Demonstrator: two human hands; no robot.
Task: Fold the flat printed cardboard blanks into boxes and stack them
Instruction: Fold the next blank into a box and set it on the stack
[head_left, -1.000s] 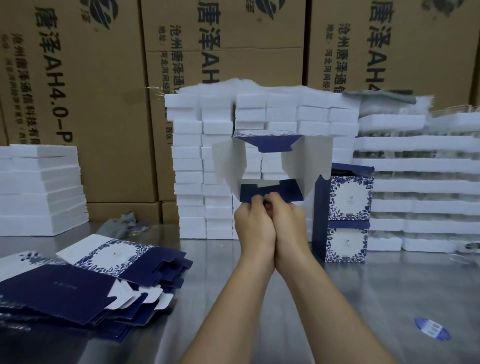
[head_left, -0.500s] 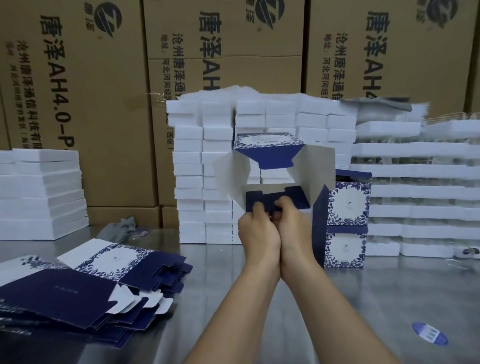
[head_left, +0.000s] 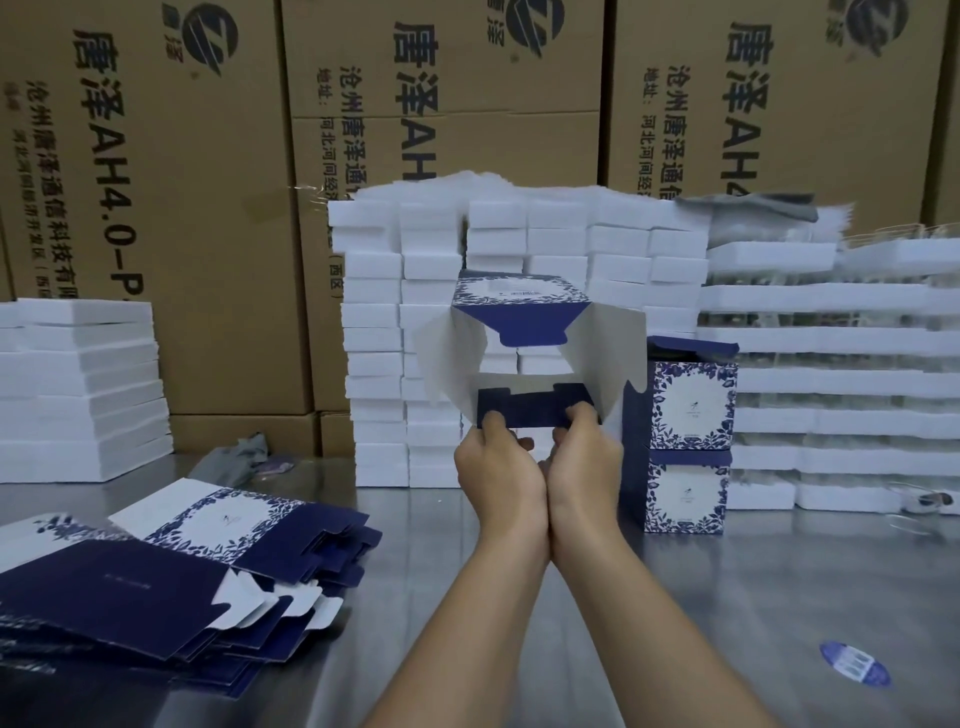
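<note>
Above the grey metal table (head_left: 727, 597), a half-folded navy-and-white printed cardboard box (head_left: 524, 332) is being held up, open end facing the person, long axis pointing away. Its lower navy flap (head_left: 530, 408) is being pinched by the fingers of the left hand (head_left: 498, 467) and the right hand (head_left: 582, 462).

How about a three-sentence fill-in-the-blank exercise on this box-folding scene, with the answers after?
The left hand and right hand both pinch the lower navy ____ of the half-folded box. Beside it, the finished boxes stand in a stack of ____. The flat blanks lie on the table to the person's ____.
Missing words: flap; two; left.
</note>
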